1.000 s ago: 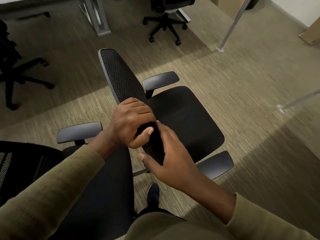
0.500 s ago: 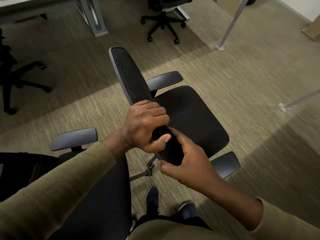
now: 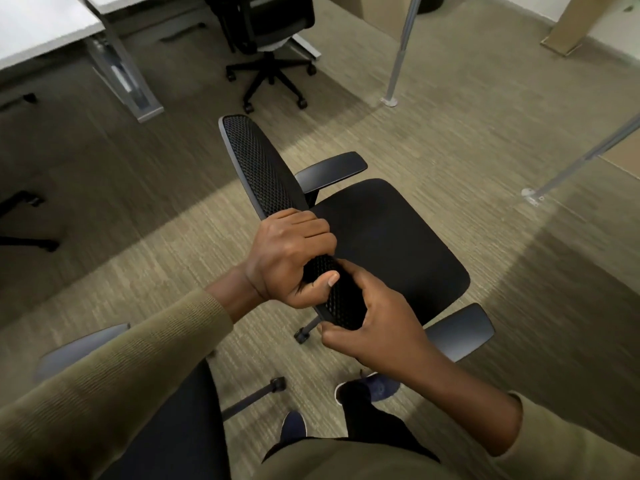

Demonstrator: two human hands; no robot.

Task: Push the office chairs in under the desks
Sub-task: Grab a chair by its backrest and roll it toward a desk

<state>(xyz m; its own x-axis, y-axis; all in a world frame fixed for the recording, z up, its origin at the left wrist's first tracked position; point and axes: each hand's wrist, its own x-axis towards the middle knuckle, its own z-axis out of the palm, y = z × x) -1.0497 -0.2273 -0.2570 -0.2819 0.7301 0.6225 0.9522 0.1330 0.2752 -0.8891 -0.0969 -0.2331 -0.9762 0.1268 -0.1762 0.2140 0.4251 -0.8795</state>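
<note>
Mid-floor on the carpet (image 3: 485,140): black chair (image 3: 391,237), seat to the right, well apart from the desk (image 3: 41,26) at far left. L hand (image 3: 287,258): fingers curled over backrest (image 3: 263,168) top edge, thumb on near side. R hand (image 3: 377,323) just beside it, fingers wrapped round the same edge. 2nd chair (image 3: 270,26) far, near the desk.

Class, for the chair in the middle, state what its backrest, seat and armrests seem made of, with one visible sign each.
Backrest: black mesh, likely woven plastic; open honeycomb holes inside a smooth grey rim. Seat: probably matte black fabric; no shine, soft rounded edges. Armrests: smooth dark plastic or rubbery padding; faint sheen, cannot tell which.
</note>
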